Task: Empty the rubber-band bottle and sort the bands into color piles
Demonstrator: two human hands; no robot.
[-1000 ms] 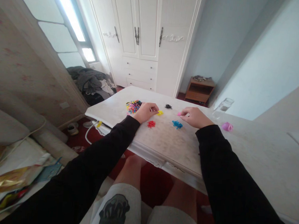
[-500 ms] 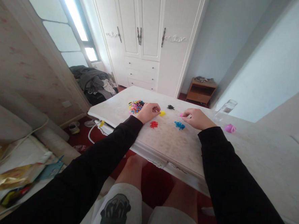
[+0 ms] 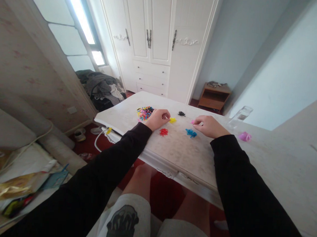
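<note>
Small coloured pieces that look like rubber bands lie in heaps on the white table (image 3: 172,148). My left hand (image 3: 157,119) is between the mixed-colour heap (image 3: 144,112) and the yellow heap (image 3: 172,120), thumb and fingertips closed at the yellow pieces. Over on the right, my right hand (image 3: 208,126) has its fingers pinched beside the pink pieces (image 3: 193,122), partly covering them. What either pinch holds is too small to make out. Nearer me are the red heap (image 3: 163,132) and the blue heap (image 3: 191,133); the black heap (image 3: 181,113) lies farther back.
Right of my right hand stand a clear glass jar (image 3: 243,113) and a crumpled pink-purple item (image 3: 245,136). Behind the table is a white wardrobe (image 3: 158,32), with a small wooden nightstand (image 3: 214,97) to its right. A white cable (image 3: 97,142) hangs at the table's left edge.
The camera view has shifted very slightly. Both hands keep nearly the same place and pose, and the heaps look the same.
</note>
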